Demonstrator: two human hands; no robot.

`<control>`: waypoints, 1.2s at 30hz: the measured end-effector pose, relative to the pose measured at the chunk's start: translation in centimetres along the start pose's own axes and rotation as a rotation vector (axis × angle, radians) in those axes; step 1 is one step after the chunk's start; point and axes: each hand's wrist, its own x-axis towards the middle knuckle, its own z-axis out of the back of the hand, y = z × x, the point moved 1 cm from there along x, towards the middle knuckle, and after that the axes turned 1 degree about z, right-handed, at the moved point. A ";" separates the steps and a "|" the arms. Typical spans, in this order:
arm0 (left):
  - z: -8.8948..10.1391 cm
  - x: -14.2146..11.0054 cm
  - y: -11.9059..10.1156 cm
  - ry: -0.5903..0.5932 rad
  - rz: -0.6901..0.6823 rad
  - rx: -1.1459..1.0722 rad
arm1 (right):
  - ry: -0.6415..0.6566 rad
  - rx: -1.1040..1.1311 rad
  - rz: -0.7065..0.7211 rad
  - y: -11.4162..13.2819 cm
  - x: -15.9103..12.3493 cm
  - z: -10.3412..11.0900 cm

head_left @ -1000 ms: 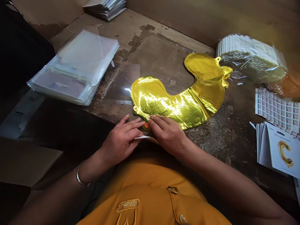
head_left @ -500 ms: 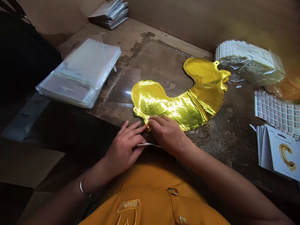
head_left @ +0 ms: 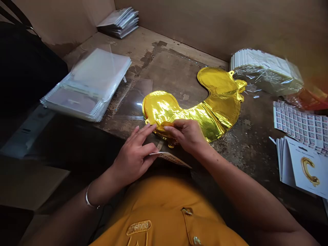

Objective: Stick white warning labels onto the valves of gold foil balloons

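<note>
A flat gold foil balloon (head_left: pixel 205 106), curved like a letter C, lies on the worn wooden table (head_left: pixel 169 65). My right hand (head_left: pixel 188 135) pinches the balloon's near edge and folds it up over itself. My left hand (head_left: pixel 134 155) has its fingers stretched out, fingertips touching the same folded edge, while a small printed card (head_left: pixel 170 158) is pinned under its thumb side. A clear plastic sleeve (head_left: pixel 134 97) lies flat just left of the balloon.
A stack of clear sleeves (head_left: pixel 89 83) sits at the left. A wrapped bundle of white cards (head_left: pixel 263 70) lies at the back right. Sticker sheets (head_left: pixel 299 123) and header cards printed with a gold C (head_left: pixel 304 167) are at the right. More packs (head_left: pixel 120 22) lie far back.
My right hand has lifted the balloon's near tail and folded it over onto the balloon. The left hand's fingertips followed up to the fold. The card under my left hand shows more.
</note>
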 end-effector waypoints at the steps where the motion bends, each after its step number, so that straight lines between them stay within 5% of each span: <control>1: 0.1 0.3 0.1 0.016 -0.012 0.010 | 0.020 0.035 -0.004 0.0 0.2 0.1; 12: -0.6 4.2 1.1 0.247 -0.351 -0.090 | 0.043 0.113 -0.105 0.0 2.2 0.7; 16: -0.9 4.7 1.4 0.270 -0.292 -0.088 | -0.124 0.020 0.048 0.0 0.1 1.2; 20: -0.6 4.7 1.2 0.276 -0.265 -0.044 | -0.052 -0.300 0.300 -0.5 -2.2 0.5; 24: -0.4 4.7 1.1 0.285 -0.267 -0.109 | -0.053 -0.281 0.173 0.0 -2.3 0.7; 30: -0.7 4.2 1.7 0.298 -0.231 -0.131 | -0.039 -0.088 -0.020 -1.9 2.6 7.3; 36: -0.9 3.9 1.9 0.291 -0.237 -0.140 | -0.480 -0.232 -0.122 -11.1 8.6 16.8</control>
